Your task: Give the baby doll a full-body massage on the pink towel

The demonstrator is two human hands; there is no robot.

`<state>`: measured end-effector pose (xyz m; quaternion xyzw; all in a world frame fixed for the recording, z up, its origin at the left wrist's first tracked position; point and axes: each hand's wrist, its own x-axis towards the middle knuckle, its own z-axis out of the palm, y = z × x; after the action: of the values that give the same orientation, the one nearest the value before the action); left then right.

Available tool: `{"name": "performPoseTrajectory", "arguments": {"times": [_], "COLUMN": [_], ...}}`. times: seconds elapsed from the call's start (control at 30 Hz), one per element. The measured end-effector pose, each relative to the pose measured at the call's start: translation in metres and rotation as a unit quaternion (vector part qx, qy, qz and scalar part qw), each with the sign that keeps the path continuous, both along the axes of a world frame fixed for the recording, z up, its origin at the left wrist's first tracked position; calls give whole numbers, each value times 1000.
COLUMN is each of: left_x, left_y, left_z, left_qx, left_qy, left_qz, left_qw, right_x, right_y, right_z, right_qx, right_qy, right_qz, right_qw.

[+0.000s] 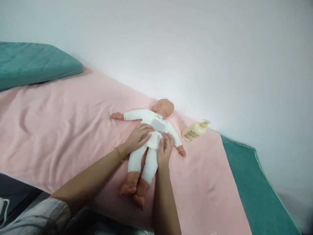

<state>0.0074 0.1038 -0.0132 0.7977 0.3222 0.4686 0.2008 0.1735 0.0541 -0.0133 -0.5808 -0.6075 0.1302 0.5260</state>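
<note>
A person's left hand point(140, 134), thumb apart from fingers, and right hand point(166, 147), loosely curved, rest at the waist of a doll point(154, 141) lying between them. It looks light and soft-bodied, the bare head point(166, 107) beyond likely stiffer; its clothed sides suit holding.

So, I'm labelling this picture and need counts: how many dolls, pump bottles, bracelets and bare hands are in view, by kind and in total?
Dolls: 1, the white-bodied doll
Pump bottles: 1, the pale yellow pump bottle
Bracelets: 1, the gold-coloured bracelet
Bare hands: 2, the left hand and the right hand
Total: 5
</note>
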Motion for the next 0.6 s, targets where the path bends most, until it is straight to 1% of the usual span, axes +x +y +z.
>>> {"name": "performPoseTrajectory", "arguments": {"times": [0.13, 0.27, 0.4, 0.5, 0.6], "left_x": [2, 5, 5, 4, 5], "left_y": [5, 9, 9, 9, 17], "left_z": [-2, -3, 2, 10, 18], "left_qx": [-30, -57, -69, -95, -139], "left_qy": [44, 63, 67, 33, -52], "left_qz": [-5, -3, -2, -18, 1], "left_qw": [999, 996, 995, 995, 989], "right_x": [2, 3, 3, 5, 11], "right_y": [4, 10, 11, 13, 24], "right_z": [-2, -3, 0, 4, 11], "right_qx": [-33, -48, -53, -45, -26], "right_qy": [-21, -19, -15, -5, 6], "right_qz": [8, 9, 14, 6, -15], "right_qw": [999, 999, 998, 999, 1000]}}
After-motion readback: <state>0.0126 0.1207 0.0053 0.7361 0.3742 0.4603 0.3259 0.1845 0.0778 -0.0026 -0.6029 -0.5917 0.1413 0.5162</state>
